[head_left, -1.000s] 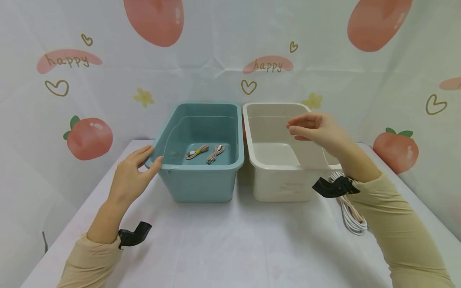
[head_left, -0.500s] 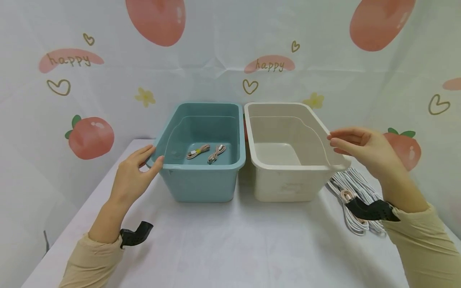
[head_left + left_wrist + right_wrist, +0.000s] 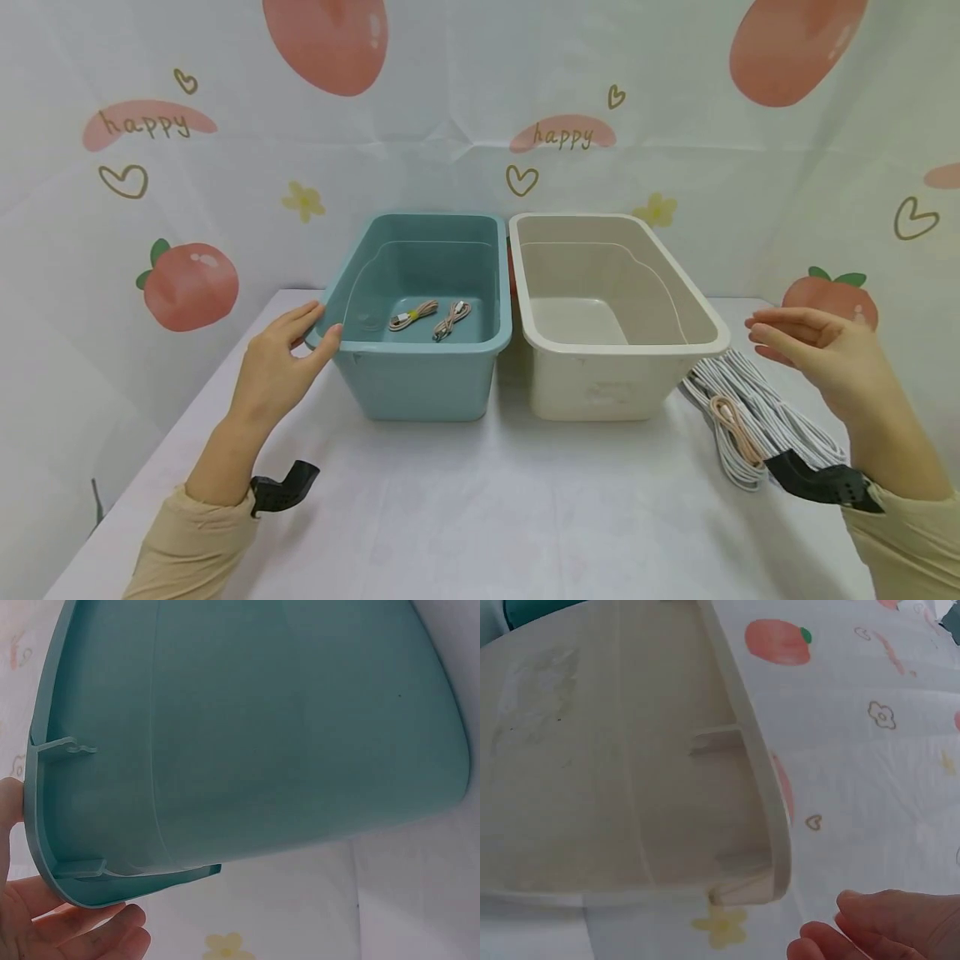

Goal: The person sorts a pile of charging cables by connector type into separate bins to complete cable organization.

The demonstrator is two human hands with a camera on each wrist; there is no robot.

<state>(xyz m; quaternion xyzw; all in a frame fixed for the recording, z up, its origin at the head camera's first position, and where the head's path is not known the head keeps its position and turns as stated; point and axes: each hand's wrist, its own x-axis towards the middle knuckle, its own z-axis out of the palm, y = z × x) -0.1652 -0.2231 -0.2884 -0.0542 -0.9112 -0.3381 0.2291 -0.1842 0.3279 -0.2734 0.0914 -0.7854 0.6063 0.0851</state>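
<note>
The left hand (image 3: 279, 367) rests on the near left corner of the teal bin (image 3: 420, 375), fingers straight and close together along the rim, thumb touching the front lip. The right hand (image 3: 817, 358) hovers just off the right side of the cream bin (image 3: 600, 383), holding nothing, fingers straight and slightly apart. Both bins stand touching, side by side, towards the back edge of the table (image 3: 480, 517). 2 coiled pinkish cables (image 3: 429, 317) lie on the teal bin's floor. A bundle of white cables (image 3: 757, 417) lies near the table's right edge, beside the cream bin, below the right hand
</note>
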